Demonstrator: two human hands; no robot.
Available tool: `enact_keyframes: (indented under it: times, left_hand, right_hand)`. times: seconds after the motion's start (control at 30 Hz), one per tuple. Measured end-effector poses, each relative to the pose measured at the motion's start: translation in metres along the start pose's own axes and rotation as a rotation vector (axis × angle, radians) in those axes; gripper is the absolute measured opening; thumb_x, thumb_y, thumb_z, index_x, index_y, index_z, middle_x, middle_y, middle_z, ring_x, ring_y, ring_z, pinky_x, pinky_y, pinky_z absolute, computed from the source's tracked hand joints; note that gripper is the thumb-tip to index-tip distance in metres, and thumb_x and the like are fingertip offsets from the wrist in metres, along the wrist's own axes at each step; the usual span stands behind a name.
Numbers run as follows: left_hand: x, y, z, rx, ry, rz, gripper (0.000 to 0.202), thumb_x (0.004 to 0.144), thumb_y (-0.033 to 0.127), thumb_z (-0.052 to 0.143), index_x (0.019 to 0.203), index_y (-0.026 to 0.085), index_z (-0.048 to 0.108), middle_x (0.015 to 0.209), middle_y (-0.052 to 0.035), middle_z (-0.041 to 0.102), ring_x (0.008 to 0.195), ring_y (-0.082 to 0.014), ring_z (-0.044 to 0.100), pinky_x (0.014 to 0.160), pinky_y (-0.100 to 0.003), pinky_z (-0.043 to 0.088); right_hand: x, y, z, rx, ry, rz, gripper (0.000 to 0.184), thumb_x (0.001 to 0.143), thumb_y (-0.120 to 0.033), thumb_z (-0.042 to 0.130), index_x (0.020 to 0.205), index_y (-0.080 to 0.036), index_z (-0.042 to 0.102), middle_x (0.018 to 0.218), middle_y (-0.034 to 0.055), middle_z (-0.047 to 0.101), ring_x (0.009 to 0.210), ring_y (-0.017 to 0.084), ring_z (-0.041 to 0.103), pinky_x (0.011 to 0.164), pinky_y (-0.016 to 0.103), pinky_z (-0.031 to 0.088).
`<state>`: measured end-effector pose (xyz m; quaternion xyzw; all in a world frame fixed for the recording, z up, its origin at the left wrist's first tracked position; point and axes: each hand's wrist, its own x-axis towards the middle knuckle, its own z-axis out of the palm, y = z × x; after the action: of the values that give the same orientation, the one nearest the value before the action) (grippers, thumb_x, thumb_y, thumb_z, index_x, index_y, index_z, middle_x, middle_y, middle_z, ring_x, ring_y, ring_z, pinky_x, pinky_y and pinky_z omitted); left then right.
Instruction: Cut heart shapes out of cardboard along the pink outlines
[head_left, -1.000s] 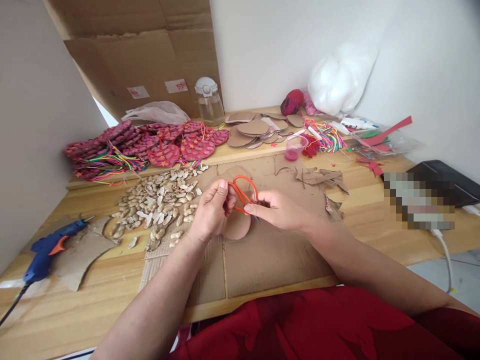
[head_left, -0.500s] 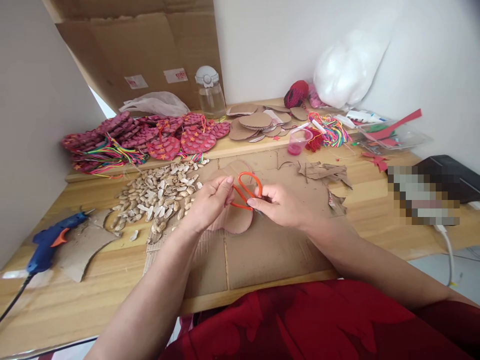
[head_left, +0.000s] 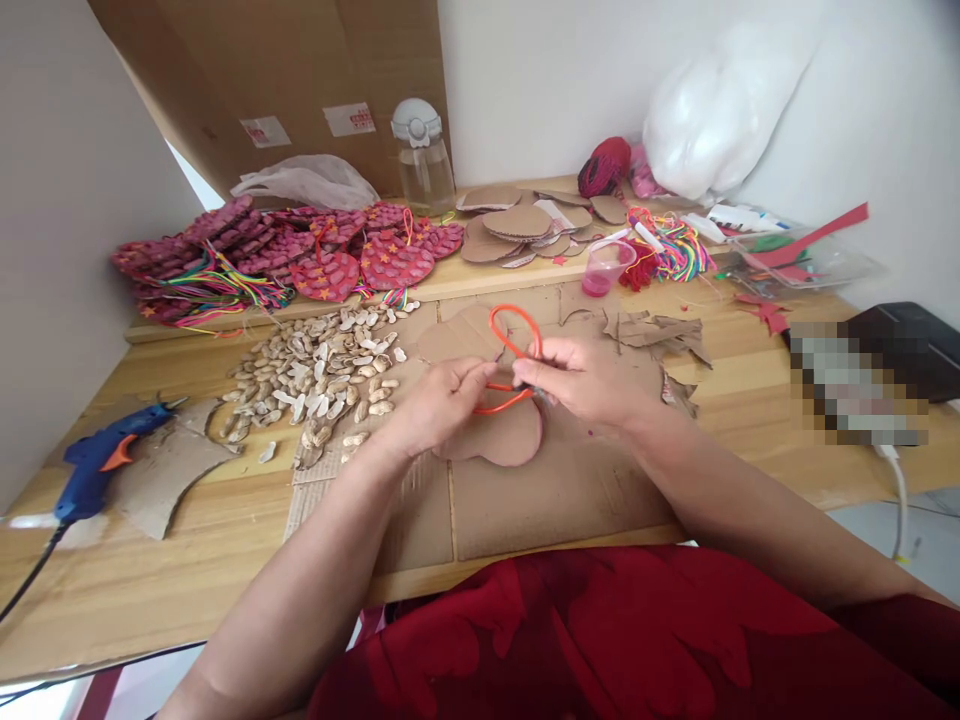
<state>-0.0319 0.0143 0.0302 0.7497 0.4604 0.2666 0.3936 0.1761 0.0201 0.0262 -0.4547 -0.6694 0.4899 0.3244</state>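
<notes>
My left hand (head_left: 439, 405) and my right hand (head_left: 589, 378) meet over the middle of the table, both pinching an orange cord (head_left: 516, 330) that loops up between them. Under the hands lies a rounded brown cardboard cut-out (head_left: 502, 438), resting on a flat cardboard sheet (head_left: 547, 500). The left fingers press the cord against the cut-out's upper edge. The right fingers are closed on the cord's other side, and what else they hold I cannot make out.
A pile of peanut shells (head_left: 319, 375) lies left of the hands. A blue glue gun (head_left: 101, 465) rests at far left on scrap cardboard. Pink decorated pieces (head_left: 292, 255), cardboard discs (head_left: 514, 225), a water bottle (head_left: 421, 160), a pink cup (head_left: 604, 270) and coloured cords (head_left: 675, 255) line the back.
Both hands and the orange cord have shifted slightly right. The cardboard cut-out has come down flatter onto the sheet. The cord loop now stands higher above the hands.
</notes>
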Motion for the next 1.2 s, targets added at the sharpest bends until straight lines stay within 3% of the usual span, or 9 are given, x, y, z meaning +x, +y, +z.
enact_keyframes:
  times: [0.07, 0.17, 0.3, 0.47, 0.7, 0.83, 0.97, 1.07, 1.2]
  left_hand:
    - [0.000, -0.001, -0.003, 0.042, 0.023, -0.050, 0.041, 0.096, 0.047, 0.045, 0.064, 0.021, 0.049, 0.058, 0.0031, 0.046, 0.056, -0.0145, 0.044, 0.056, -0.028, 0.033]
    - [0.001, -0.007, -0.012, -0.073, 0.070, -0.089, 0.045, 0.092, 0.054, 0.055, 0.063, 0.021, 0.047, 0.057, 0.0036, 0.047, 0.053, -0.0127, 0.044, 0.054, -0.027, 0.034]
    - [0.002, -0.015, -0.015, -0.166, 0.131, -0.061, 0.047, 0.096, 0.056, 0.048, 0.067, 0.019, 0.050, 0.058, 0.0030, 0.049, 0.053, -0.0114, 0.045, 0.055, -0.026, 0.037]
    - [0.003, -0.014, -0.007, -0.242, 0.143, -0.062, 0.045, 0.099, 0.054, 0.043, 0.070, 0.020, 0.049, 0.061, 0.0035, 0.049, 0.051, -0.0101, 0.044, 0.052, -0.025, 0.037]
    - [0.002, -0.011, -0.010, -0.215, 0.072, -0.039, 0.047, 0.099, 0.054, 0.045, 0.069, 0.019, 0.051, 0.058, 0.0036, 0.049, 0.049, -0.0091, 0.043, 0.049, -0.024, 0.034]
    - [0.003, -0.013, -0.008, -0.280, 0.182, -0.024, 0.046, 0.099, 0.053, 0.046, 0.068, 0.019, 0.050, 0.057, 0.0040, 0.048, 0.048, -0.0091, 0.042, 0.048, -0.024, 0.034]
    - [0.003, -0.012, -0.005, -0.281, 0.266, 0.012, 0.045, 0.100, 0.052, 0.044, 0.069, 0.020, 0.049, 0.057, 0.0041, 0.047, 0.048, -0.0102, 0.044, 0.050, -0.025, 0.036]
    - [0.002, -0.013, -0.006, -0.150, 0.365, 0.062, 0.042, 0.101, 0.049, 0.044, 0.071, 0.020, 0.050, 0.059, 0.0040, 0.047, 0.051, -0.0111, 0.043, 0.052, -0.025, 0.035]
    - [0.001, -0.015, -0.007, 0.027, 0.389, 0.123, 0.041, 0.103, 0.045, 0.040, 0.071, 0.021, 0.048, 0.063, 0.0034, 0.045, 0.058, -0.0124, 0.040, 0.058, -0.026, 0.033]
  right_hand:
    - [0.001, -0.001, -0.005, -0.014, -0.137, 0.069, 0.033, 0.086, -0.047, 0.066, 0.075, -0.016, 0.065, 0.061, -0.0044, 0.049, 0.055, 0.010, 0.040, 0.055, 0.026, 0.030]
    - [0.002, 0.000, -0.004, 0.041, -0.229, 0.115, 0.029, 0.082, -0.044, 0.071, 0.080, -0.015, 0.071, 0.068, -0.0016, 0.059, 0.063, 0.012, 0.049, 0.062, 0.027, 0.036]
    - [0.004, 0.005, 0.003, 0.179, -0.266, 0.094, 0.024, 0.084, -0.039, 0.071, 0.080, -0.015, 0.071, 0.069, -0.0010, 0.061, 0.063, 0.011, 0.051, 0.062, 0.026, 0.039]
    - [0.007, 0.006, 0.005, 0.319, -0.307, 0.110, 0.031, 0.085, -0.046, 0.071, 0.081, -0.015, 0.066, 0.063, -0.0030, 0.057, 0.055, 0.009, 0.047, 0.053, 0.024, 0.036]
    - [0.005, 0.002, 0.008, 0.406, -0.282, 0.127, 0.033, 0.082, -0.044, 0.076, 0.079, -0.015, 0.061, 0.060, -0.0043, 0.058, 0.049, 0.006, 0.045, 0.046, 0.022, 0.032]
    - [0.003, 0.003, 0.011, 0.397, -0.333, 0.129, 0.035, 0.083, -0.048, 0.074, 0.083, -0.015, 0.062, 0.067, -0.0008, 0.064, 0.053, 0.008, 0.050, 0.047, 0.022, 0.034]
    - [0.003, 0.003, 0.011, 0.343, -0.411, 0.114, 0.043, 0.087, -0.054, 0.067, 0.075, -0.013, 0.068, 0.063, 0.0009, 0.062, 0.058, 0.009, 0.053, 0.054, 0.024, 0.038]
    - [0.003, 0.004, 0.011, 0.292, -0.401, 0.080, 0.049, 0.090, -0.058, 0.061, 0.079, -0.012, 0.073, 0.069, 0.0039, 0.064, 0.061, 0.011, 0.054, 0.054, 0.025, 0.038]
    - [0.005, 0.007, 0.013, 0.227, -0.228, 0.067, 0.041, 0.088, -0.054, 0.064, 0.082, -0.013, 0.070, 0.069, 0.0017, 0.061, 0.061, 0.012, 0.050, 0.057, 0.027, 0.038]
